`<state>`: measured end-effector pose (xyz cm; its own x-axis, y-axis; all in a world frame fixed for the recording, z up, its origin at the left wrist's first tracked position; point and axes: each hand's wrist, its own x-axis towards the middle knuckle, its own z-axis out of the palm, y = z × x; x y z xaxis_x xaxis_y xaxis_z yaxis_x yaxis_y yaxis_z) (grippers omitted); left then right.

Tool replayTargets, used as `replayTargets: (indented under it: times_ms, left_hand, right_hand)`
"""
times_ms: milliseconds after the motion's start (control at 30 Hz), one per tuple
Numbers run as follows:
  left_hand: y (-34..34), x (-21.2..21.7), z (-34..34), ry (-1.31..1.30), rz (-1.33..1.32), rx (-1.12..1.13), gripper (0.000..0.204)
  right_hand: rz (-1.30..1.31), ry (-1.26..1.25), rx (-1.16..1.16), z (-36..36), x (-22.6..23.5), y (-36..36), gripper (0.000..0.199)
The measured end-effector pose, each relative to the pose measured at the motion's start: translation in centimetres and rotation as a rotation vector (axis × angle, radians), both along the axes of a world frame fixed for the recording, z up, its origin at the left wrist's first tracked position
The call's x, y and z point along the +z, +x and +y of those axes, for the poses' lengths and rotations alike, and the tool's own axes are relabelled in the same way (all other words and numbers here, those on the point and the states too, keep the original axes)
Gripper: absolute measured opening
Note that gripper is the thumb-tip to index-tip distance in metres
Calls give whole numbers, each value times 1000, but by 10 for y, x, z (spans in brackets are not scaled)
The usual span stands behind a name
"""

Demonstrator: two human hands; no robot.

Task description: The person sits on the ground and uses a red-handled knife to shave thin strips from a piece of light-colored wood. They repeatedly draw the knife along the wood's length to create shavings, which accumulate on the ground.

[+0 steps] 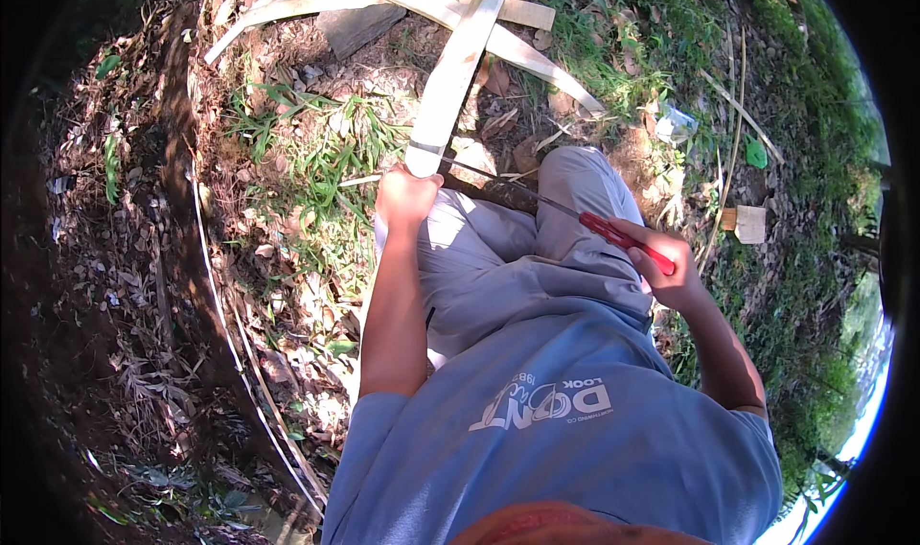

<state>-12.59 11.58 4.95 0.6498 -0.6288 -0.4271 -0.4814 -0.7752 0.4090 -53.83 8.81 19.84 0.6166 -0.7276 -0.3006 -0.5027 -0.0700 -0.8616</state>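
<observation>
Wood strip (464, 66) runs out of view at the top; left hand (404, 196) clamps its near end, right hand (669, 265) wraps a red-handled knife (602, 228), some fingertips hidden.

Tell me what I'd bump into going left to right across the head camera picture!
Green leaf → thin pale strips on the ground → left hand → right hand holding a red handle → small pale squarish piece.

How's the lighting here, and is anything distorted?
Head view: patchy sunlight makes the pale strip in the left hand very bright; head view: heavy shade darkens the left side; head view: white sky glares at lower right, and fisheye curvature bends the scene inside a black border.
</observation>
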Motion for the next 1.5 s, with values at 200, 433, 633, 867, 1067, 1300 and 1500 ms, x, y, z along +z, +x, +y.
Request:
replayTargets:
  times_ms: [200, 433, 633, 867, 1067, 1300, 1500]
  left_hand:
    - [-9, 16, -6, 90, -76, -12, 59]
    - [-12, 21, -10, 76, -97, -72, 61]
    - [0, 27, -7, 103, 30, -14, 59]
    - [7, 20, 2, 56, 63, 12, 58]
    - [-8, 28, -2, 29, 74, -27, 48]
    - [-1, 19, 6, -23, 16, -12, 43]
    - [-1, 31, 11, -51, 4, -30, 45]
  right_hand:
    - [-81, -188, 122, -20, 18, 45, 45]
    - [-267, -97, 64, -48, -114, 222, 48]
    - [-429, -109, -45, -43, -143, 224, 41]
    - [-47, -129, -37, 10, -69, 27, 47]
    - [43, -50, -73, 19, 7, -9, 43]
    - [-213, -258, 111, -24, -62, 135, 39]
    - [-481, -157, 92, -58, -158, 253, 40]
